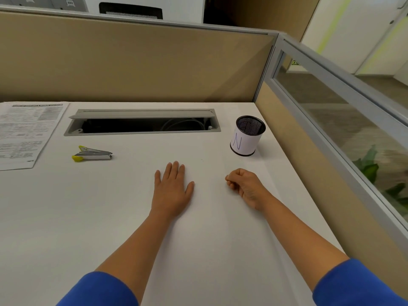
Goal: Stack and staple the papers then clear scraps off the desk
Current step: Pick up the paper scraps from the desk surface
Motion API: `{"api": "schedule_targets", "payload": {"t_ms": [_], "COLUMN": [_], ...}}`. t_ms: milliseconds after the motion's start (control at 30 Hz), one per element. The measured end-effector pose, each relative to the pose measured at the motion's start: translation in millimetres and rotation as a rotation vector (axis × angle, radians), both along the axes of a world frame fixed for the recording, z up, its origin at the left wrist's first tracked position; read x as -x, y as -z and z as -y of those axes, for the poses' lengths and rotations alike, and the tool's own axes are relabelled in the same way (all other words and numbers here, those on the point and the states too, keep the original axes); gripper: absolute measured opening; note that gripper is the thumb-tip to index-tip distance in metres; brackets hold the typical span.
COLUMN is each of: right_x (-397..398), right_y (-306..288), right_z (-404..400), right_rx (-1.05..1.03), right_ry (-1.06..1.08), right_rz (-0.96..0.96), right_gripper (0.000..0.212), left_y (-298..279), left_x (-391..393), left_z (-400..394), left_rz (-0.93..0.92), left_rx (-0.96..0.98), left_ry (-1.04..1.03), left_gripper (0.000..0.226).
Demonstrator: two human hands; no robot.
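A stack of printed papers (26,133) lies at the far left of the white desk (110,206). A silver stapler (92,153) with yellow ends rests to the right of the papers. My left hand (172,188) lies flat on the desk, palm down, fingers slightly apart, holding nothing. My right hand (242,184) rests on the desk to its right, curled into a loose fist with fingertips pinched together; whether a scrap sits inside it is hidden. A black mesh cup (247,135) wrapped in white paper stands behind my right hand.
An open cable tray (143,123) with grey cables is sunk in the desk at the back. Tan partition panels (132,62) wall the back and right side, with a glass pane (342,120) on the right.
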State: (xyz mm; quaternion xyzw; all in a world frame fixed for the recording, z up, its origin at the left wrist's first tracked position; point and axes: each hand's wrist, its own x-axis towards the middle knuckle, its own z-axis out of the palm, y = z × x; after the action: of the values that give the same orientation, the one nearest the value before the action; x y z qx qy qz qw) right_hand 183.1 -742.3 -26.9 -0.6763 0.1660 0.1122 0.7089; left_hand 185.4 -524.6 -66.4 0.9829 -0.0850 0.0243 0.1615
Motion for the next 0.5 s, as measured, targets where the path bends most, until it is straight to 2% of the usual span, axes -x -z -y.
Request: {"api": "schedule_targets", "payload": {"t_ms": [67, 167, 233, 400, 500], "right_x": [-2.6, -15.0, -31.3, -71.2, -82.7], "right_y": [-1.4, -4.4, -9.3, -16.3, -11.0], "right_z": [-0.2, -5.2, -14.7, -43.6, -49.5], "right_rx": [0.169, 0.529, 0.721, 0.900, 0.939], "right_ry": [-0.002, 0.013, -0.045, -0.298, -0.363], "right_rz": [0.022, 0.122, 0.216, 0.291, 0.282], "right_gripper": [0.015, 0.005, 0.008, 0.021, 0.022], "left_y": [-0.2, 0.7, 0.8, 0.7, 2.2], "left_x": [0.6, 2.4, 2.6, 1.2, 1.0], "left_z": [0.5, 1.9, 2.3, 2.2, 2.4], "left_rz": [0.002, 0.000, 0.003, 0.016, 0.020], "left_rx": [-0.002, -0.002, -0.005, 0.007, 0.017], "left_ry": [-0.001, -0.004, -0.007, -0.017, -0.019], "left_gripper": [0.063, 0.064, 0.064, 0.065, 0.065]}}
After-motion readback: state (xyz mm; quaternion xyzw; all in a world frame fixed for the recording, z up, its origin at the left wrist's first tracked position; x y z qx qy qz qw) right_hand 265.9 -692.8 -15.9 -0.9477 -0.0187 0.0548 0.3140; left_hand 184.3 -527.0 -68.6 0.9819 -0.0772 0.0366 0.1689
